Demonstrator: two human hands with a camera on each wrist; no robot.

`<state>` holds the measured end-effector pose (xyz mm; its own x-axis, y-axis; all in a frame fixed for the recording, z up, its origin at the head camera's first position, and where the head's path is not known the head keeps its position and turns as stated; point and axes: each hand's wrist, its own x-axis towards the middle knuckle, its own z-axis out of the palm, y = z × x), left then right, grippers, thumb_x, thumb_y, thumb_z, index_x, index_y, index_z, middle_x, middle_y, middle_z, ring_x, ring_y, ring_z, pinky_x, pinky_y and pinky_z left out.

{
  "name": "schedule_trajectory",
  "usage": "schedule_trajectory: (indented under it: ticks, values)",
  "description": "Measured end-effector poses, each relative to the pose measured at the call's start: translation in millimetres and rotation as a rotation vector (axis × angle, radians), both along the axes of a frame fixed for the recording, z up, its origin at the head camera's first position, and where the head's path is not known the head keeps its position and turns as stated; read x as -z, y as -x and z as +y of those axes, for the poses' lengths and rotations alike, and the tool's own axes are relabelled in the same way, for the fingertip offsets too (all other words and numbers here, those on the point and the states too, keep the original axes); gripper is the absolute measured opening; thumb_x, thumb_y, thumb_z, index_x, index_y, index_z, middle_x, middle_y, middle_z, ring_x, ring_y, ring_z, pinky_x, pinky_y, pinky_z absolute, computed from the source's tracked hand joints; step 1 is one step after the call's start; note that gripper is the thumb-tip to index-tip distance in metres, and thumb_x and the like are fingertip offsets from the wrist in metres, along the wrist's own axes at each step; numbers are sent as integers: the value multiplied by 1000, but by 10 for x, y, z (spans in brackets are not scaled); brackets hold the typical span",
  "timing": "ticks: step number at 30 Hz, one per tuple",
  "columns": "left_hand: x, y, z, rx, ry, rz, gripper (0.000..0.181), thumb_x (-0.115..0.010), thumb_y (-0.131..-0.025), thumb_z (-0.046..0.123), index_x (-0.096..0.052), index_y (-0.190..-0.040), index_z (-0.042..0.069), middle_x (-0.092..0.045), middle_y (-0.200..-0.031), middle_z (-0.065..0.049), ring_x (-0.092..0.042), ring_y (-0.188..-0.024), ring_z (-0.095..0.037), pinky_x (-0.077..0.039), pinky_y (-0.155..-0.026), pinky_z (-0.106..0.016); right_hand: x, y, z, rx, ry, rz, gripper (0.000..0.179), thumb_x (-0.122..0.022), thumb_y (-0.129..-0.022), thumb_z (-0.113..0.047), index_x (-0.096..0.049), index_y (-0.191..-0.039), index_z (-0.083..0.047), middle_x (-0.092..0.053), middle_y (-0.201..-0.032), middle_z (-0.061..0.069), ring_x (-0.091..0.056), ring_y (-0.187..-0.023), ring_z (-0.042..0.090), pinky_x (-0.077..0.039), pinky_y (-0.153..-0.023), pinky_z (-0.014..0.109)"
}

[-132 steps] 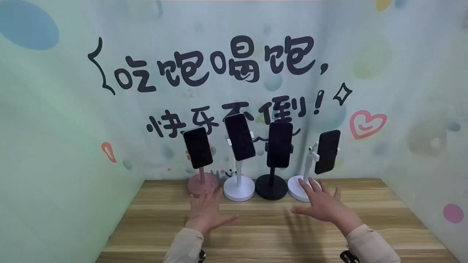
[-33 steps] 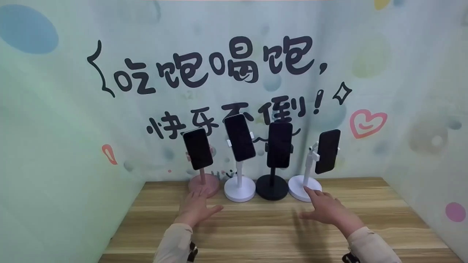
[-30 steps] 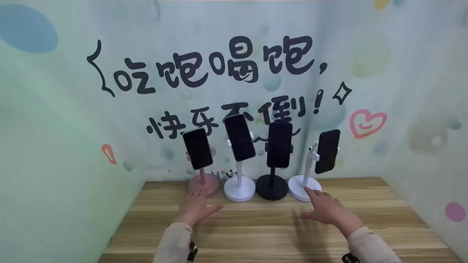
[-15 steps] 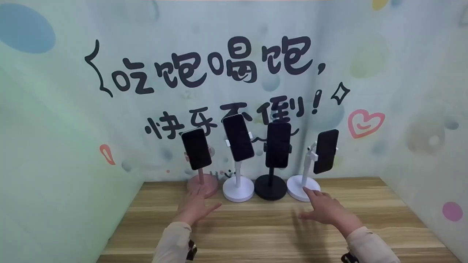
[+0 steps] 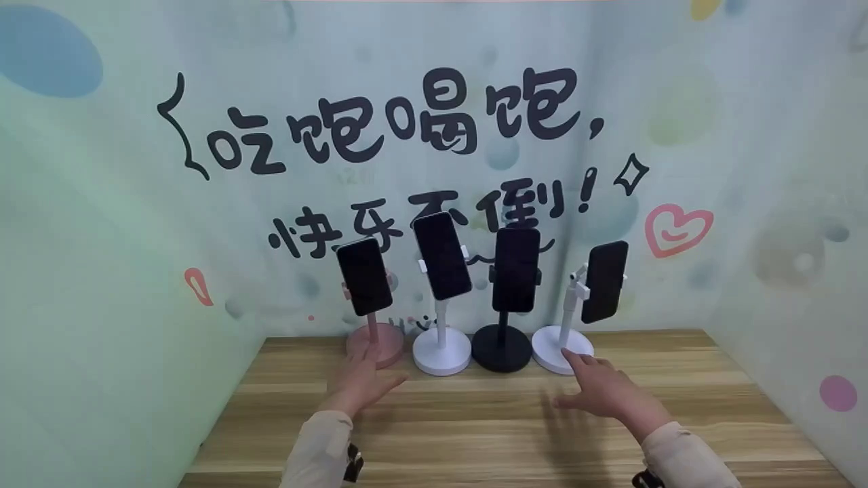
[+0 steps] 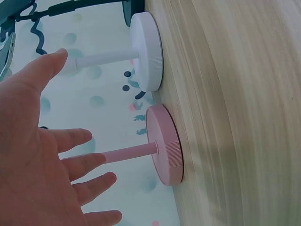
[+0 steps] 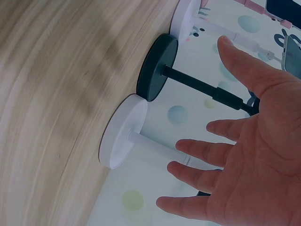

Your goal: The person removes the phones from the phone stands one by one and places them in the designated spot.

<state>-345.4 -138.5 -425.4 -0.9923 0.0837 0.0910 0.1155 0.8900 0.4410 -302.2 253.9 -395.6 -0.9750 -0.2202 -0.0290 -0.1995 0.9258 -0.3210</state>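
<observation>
Several phone stands line the back of the table, each with a dark-screened phone clamped on it. From the left come a pink stand [image 5: 375,347], a white stand [image 5: 442,352], a black stand [image 5: 502,350] and another white stand [image 5: 561,351], whose phone [image 5: 605,281] is turned aside. My left hand [image 5: 359,381] is spread in front of the pink stand and overlaps its base in the head view. The left wrist view shows that palm empty, fingers apart. My right hand [image 5: 607,390], also spread and empty, is in front of the right white stand.
A wood-grain table [image 5: 475,434] fills the lower part of the head view. Right behind the stands hangs a pale printed backdrop [image 5: 420,41] with large dark characters and coloured dots. Side panels [image 5: 102,305] close in the table at left and right.
Over the earlier frames my left hand has drawn a little left and my right hand slightly back toward me. In the last second both hands barely shift, and the stands stay put.
</observation>
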Motion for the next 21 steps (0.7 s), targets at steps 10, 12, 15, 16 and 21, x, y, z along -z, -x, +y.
schedule_trajectory:
  ticks: [10, 12, 15, 16, 21]
  values:
    - [34, 25, -36, -13, -35, -15, 96, -67, -89, 55, -20, -159, 11, -27, -162, -23, -31, -145, -49, -30, -118, -60, 14, -5, -9, -5, -11, 10, 96, -77, -82, -48, -34, -150, 4, -41, -147, 36, -38, -132, 61, -35, -102, 75]
    - [50, 33, -49, -12, -44, -8, 96, -68, -89, 54, -19, -160, 12, -26, -162, -23, -32, -145, -49, -31, -117, -60, 16, -2, -10, -4, -9, 3, 96, -77, -82, -48, -34, -150, 4, -41, -148, 36, -37, -133, 61, -35, -102, 74]
    - [72, 48, -68, -13, -48, 2, 95, -69, -89, 53, -19, -160, 13, -26, -163, -22, -32, -144, -49, -31, -117, -61, 22, 5, -12, -3, -9, -6, 96, -77, -82, -49, -34, -150, 4, -40, -148, 36, -37, -133, 61, -35, -103, 74]
    - [78, 53, -73, -14, -48, 4, 94, -69, -89, 52, -20, -160, 13, -26, -163, -21, -32, -145, -49, -31, -117, -61, 24, 8, -13, -2, -10, -11, 96, -77, -82, -49, -34, -150, 3, -40, -148, 36, -36, -134, 61, -35, -103, 74]
    - [89, 73, -95, -19, -73, 0, 89, -68, -90, 50, -25, -159, 14, -22, -165, -18, -27, -148, -46, -30, -118, -61, 23, 16, -16, -2, -3, -15, 96, -77, -83, -48, -33, -151, 3, -39, -148, 37, -36, -134, 61, -35, -105, 73]
